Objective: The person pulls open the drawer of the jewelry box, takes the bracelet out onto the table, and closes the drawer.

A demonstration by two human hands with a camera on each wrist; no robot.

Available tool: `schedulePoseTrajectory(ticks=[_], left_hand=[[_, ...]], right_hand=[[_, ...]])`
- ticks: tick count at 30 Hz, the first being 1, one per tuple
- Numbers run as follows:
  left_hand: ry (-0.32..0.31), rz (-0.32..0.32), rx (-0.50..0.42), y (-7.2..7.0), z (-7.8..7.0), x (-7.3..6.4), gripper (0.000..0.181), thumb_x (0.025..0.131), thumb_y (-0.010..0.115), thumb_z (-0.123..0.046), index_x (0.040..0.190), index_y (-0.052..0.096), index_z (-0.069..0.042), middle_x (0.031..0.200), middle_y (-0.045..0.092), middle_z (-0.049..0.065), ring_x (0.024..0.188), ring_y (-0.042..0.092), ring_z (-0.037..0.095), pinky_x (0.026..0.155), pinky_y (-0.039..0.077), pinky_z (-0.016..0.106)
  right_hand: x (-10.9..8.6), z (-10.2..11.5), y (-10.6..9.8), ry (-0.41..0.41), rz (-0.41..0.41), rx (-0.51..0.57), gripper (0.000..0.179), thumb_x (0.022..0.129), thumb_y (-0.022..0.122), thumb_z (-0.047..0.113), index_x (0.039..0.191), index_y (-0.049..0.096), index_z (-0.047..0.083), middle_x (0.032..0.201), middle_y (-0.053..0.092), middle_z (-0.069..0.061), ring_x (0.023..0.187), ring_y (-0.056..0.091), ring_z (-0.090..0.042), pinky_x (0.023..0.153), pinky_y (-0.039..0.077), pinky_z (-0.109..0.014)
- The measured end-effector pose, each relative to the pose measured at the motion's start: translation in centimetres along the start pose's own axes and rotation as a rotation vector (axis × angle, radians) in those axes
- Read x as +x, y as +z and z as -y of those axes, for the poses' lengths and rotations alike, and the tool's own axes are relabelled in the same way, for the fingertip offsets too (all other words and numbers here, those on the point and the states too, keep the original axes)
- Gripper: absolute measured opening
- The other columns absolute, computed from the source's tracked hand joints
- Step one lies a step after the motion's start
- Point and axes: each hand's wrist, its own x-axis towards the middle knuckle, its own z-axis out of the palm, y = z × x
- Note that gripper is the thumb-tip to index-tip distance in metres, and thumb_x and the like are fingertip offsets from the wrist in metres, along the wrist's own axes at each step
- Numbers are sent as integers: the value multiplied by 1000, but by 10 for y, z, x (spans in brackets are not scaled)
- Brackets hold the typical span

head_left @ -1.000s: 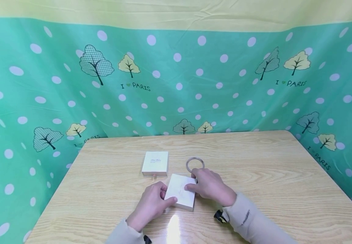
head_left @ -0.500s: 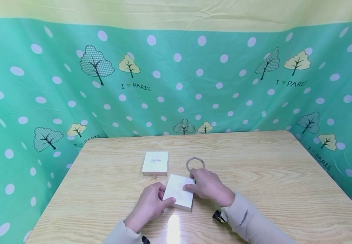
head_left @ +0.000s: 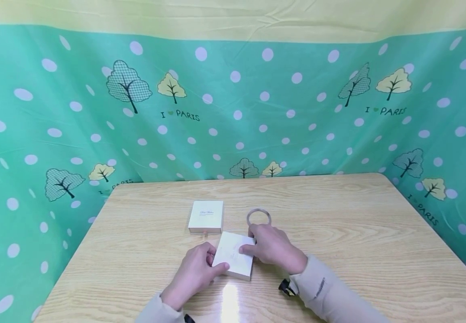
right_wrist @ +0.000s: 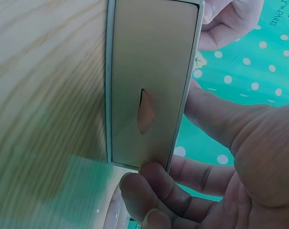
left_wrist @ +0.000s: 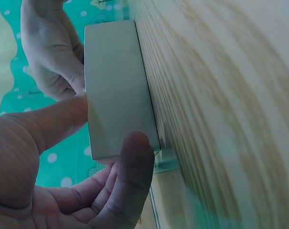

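Observation:
A small white drawer-style gift box (head_left: pixel 226 252) lies tilted in line on the wooden table, between my two hands. My left hand (head_left: pixel 192 272) grips its left near corner, the thumb on top and the fingers at the side. From the other side my right hand (head_left: pixel 274 246) holds the far right corner, its thumb lying on the lid. In the left wrist view the plain side of the box (left_wrist: pixel 115 90) shows. The right wrist view shows the drawer end with a pinkish ribbon tab (right_wrist: pixel 145 114) coming from a slit; the drawer sits inside the sleeve.
Behind and left stands a second white box (head_left: pixel 205 215) with printed lettering and a ribbon tab at its front. A grey ring (head_left: pixel 248 218) lies just beyond my right fingers. A green dotted curtain (head_left: pixel 233 98) hangs behind the table (head_left: pixel 358 224).
Both hands have shifted slightly to the left and toward me, and the box between them has slid along. The second box and the ring stay in place.

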Motion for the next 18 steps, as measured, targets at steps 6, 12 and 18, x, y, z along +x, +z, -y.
schedulePoseTrajectory(ticks=[6, 12, 18], left_hand=[[2, -1, 2, -2, 3, -2, 40, 75, 80, -34, 95, 59, -5, 78, 51, -1, 69, 47, 13, 58, 40, 24], [0, -7, 13, -4, 4, -3, 41, 75, 80, -35, 95, 59, -6, 78, 52, -2, 69, 47, 13, 58, 40, 24], [-14, -12, 9, -7, 6, -4, 43, 74, 80, -37, 96, 59, -6, 79, 52, -2, 69, 47, 13, 58, 40, 24]], right_hand=[[0, 3, 2, -11, 1, 5, 37, 78, 74, 46, 90, 60, 14, 65, 53, 6, 52, 49, -13, 50, 41, -30], [0, 5, 3, -20, -3, 10, 37, 78, 75, 46, 89, 60, 14, 65, 53, 6, 52, 49, -13, 50, 41, -29], [3, 8, 4, -22, -3, 20, 37, 78, 75, 45, 90, 60, 13, 66, 53, 5, 53, 49, -13, 50, 42, -29]])
